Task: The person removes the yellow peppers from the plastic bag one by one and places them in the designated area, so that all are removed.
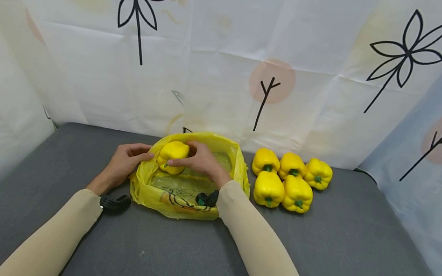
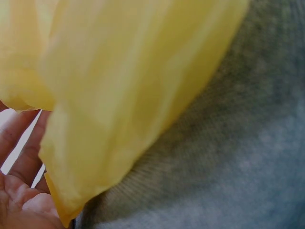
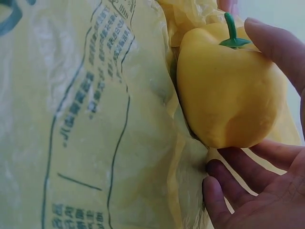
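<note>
A yellow plastic bag (image 1: 149,196) lies on the table with its mouth spread wide and dark print showing. My left hand (image 1: 126,162) holds the bag's left rim, thumb toward the inside; in the left wrist view the yellow film (image 2: 119,95) covers part of the fingers. With thumb and fingers my right hand (image 1: 205,161) grips a yellow bell pepper (image 1: 173,154) inside the left part of the mouth. Seen from the right wrist, the pepper (image 3: 224,95) has its green stem up near the thumb, against the printed film (image 3: 143,133).
Several yellow bell peppers (image 1: 269,189) stand in two rows on the grey table (image 1: 357,251), just right of the bag. A white curtain (image 1: 227,30) with flower drawings hangs behind the table and along its sides. Each wrist wears a black device (image 1: 115,204).
</note>
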Demonstrator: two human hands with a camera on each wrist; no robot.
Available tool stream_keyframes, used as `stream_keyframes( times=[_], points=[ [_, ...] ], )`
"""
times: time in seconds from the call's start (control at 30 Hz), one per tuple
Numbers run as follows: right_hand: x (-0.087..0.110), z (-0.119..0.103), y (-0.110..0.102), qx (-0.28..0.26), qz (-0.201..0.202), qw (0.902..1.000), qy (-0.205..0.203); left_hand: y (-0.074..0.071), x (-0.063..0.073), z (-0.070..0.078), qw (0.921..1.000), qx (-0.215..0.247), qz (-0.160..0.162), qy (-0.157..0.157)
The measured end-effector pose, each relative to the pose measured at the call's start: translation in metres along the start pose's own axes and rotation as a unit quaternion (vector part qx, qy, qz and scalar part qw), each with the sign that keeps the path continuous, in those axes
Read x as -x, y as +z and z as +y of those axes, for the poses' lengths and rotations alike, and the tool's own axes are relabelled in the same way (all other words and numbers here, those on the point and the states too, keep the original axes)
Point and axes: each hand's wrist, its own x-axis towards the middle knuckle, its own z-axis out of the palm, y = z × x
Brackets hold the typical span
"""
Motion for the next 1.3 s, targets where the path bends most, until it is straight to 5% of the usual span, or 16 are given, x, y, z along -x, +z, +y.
stream_keyframes(
  times=[0.43,1.3],
  points=[
    [0.005,-0.002,-0.004,-0.015,0.004,0.9999,0.003,0.0,0.0,-0.001,1.0,-0.002,0.002,0.006],
    [0.03,-0.031,-0.027,-0.07,0.001,0.9957,-0.061,0.0,0.0,0.0,0.9999,-0.009,0.005,0.002]
  ],
)
